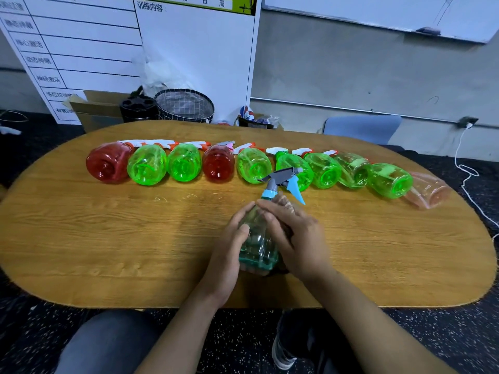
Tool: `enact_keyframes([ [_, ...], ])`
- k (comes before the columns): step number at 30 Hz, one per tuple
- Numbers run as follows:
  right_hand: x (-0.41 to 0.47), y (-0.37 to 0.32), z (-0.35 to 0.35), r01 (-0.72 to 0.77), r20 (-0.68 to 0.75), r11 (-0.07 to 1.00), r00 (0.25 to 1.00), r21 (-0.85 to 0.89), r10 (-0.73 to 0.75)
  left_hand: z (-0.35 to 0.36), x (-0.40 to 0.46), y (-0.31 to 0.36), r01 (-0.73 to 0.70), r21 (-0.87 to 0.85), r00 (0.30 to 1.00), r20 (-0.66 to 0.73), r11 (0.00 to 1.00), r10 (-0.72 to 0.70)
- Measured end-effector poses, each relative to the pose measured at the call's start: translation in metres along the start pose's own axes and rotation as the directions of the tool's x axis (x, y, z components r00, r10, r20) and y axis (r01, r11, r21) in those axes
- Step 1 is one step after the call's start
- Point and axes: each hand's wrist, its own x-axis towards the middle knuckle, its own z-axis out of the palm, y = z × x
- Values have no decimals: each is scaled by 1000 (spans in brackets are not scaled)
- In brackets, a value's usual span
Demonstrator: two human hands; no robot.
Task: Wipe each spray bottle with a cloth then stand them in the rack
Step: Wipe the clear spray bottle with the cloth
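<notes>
Both hands, the left hand (229, 249) and right hand (294, 238), wrap a clear teal spray bottle (260, 247) near the table's (108, 252) near edge. No cloth shows, so bare fingers may smudge it, and its nozzle could nudge the lying bottle row (253, 164).

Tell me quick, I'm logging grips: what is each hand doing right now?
Left hand: holding the clear bottle from its left side.
Right hand: fingers curled over the same bottle's top and right side.
</notes>
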Motion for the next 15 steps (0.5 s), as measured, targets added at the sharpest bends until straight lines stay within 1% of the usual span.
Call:
enact_keyframes([
  [1,6,0,2,-54,-15,998,998,-7,54,0,0,1,-4,6,1000,3,1000,4],
  [3,10,-1,3,-85,-20,996,996,-19,85,0,-2,3,-32,29,999,19,999,31],
  [6,-1,-7,-2,-23,-43,1000,999,18,23,0,-6,5,-46,67,998,43,997,43],
  [8,-17,-9,-4,3,-71,995,997,98,4,0,-6,6,-45,48,998,44,998,43],
  [9,-25,-8,-4,-22,-94,988,995,154,37,0,-5,6,-55,36,998,38,998,54],
  [12,-33,-1,-2,-169,-156,941,962,294,222,-1,-2,6,-68,-5,997,37,998,69],
  [13,-32,2,-2,-198,-165,929,952,311,258,-1,-2,6,-54,-20,998,42,998,55],
  [15,-27,4,-4,-209,-177,928,946,309,272,0,-2,5,-36,-34,998,57,999,38],
])
